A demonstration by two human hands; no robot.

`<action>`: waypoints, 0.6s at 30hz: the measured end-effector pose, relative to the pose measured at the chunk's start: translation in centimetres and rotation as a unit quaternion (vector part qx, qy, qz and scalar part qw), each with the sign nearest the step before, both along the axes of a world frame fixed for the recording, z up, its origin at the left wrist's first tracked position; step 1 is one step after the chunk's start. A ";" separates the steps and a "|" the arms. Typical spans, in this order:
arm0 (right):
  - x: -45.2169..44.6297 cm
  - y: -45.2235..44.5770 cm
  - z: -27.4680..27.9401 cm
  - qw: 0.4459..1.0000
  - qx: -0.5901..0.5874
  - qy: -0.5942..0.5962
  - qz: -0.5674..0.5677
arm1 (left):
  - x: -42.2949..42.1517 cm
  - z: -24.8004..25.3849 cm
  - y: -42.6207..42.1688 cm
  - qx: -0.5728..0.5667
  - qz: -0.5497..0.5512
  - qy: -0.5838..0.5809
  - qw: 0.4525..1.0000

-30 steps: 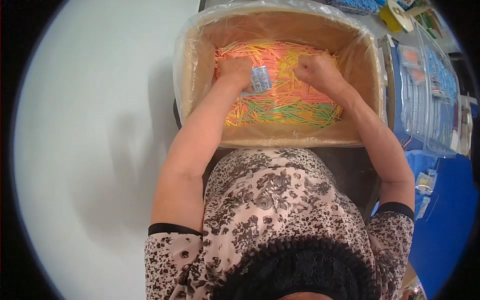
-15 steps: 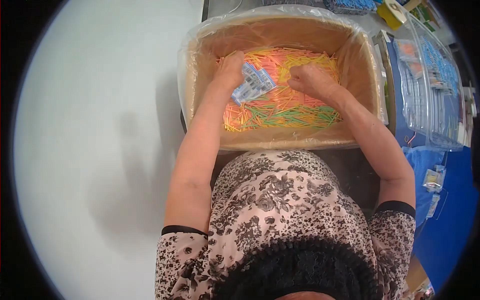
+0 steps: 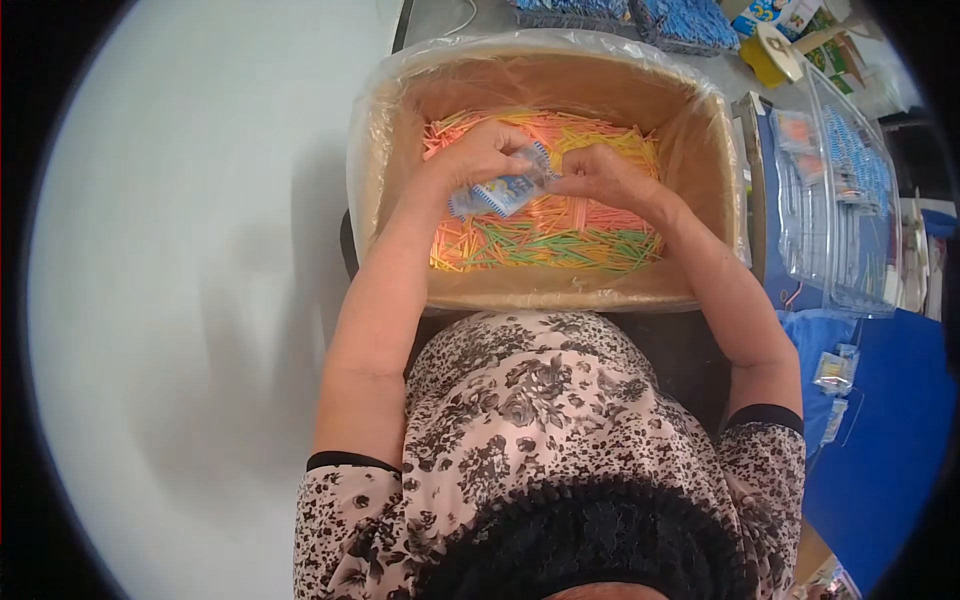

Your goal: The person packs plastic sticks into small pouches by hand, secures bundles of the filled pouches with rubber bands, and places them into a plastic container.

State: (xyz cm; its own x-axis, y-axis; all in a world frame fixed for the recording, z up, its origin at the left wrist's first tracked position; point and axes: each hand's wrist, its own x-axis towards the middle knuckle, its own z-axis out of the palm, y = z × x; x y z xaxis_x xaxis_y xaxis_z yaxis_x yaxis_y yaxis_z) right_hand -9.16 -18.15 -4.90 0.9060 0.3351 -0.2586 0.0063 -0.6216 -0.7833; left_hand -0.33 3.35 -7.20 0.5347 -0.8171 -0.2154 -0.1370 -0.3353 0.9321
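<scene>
Packets (image 3: 508, 190) | left hand (image 3: 478, 155): fingers gripping | right hand (image 3: 603, 178): moved closer, fingers pinching edge

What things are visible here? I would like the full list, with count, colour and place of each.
Open box with clear plastic liner: one, brown, centre
Thin short sticks: many, pink, yellow, orange, green, inside box
Small printed plastic packets: count unclear, blue and clear, at the hands
Piles of small items: two, blue, beyond box
Yellow object: one, top right
Clear plastic container: count unclear, right of box
Smooth surface: one, whitish, left
Flat surface: one, blue, lower right
Patterned top: one, pink and black, below box
Left hand, right hand: over sticks
</scene>
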 end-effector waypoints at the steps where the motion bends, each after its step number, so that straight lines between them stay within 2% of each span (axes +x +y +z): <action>1: 0.1 0.0 -0.1 1.000 0.024 0.004 0.011 | -0.2 0.0 -0.1 -0.045 -0.010 0.007 0.999; 3: 0.1 -0.2 0.0 0.999 0.044 0.008 0.025 | -0.5 -0.1 -0.2 -0.093 -0.018 0.013 0.995; 6: -0.2 -0.2 1.4 0.991 0.123 0.025 -0.047 | -1.1 0.6 -0.5 -0.170 0.067 0.171 0.968; 7: -0.3 -0.3 1.8 0.992 0.119 0.023 -0.043 | -1.4 0.8 -0.7 -0.174 0.069 0.168 0.968; 10: -0.3 -0.7 3.0 0.987 0.105 -0.002 -0.124 | -1.8 1.4 -1.4 -0.160 0.130 0.135 0.969; 15: -0.7 -1.9 5.3 0.986 0.048 -0.096 -0.126 | -1.8 1.6 -1.4 -0.119 0.161 0.050 0.978; 18: -0.7 -2.0 6.4 0.963 0.164 -0.038 -0.212 | -2.1 2.1 -1.7 -0.143 0.166 0.064 0.974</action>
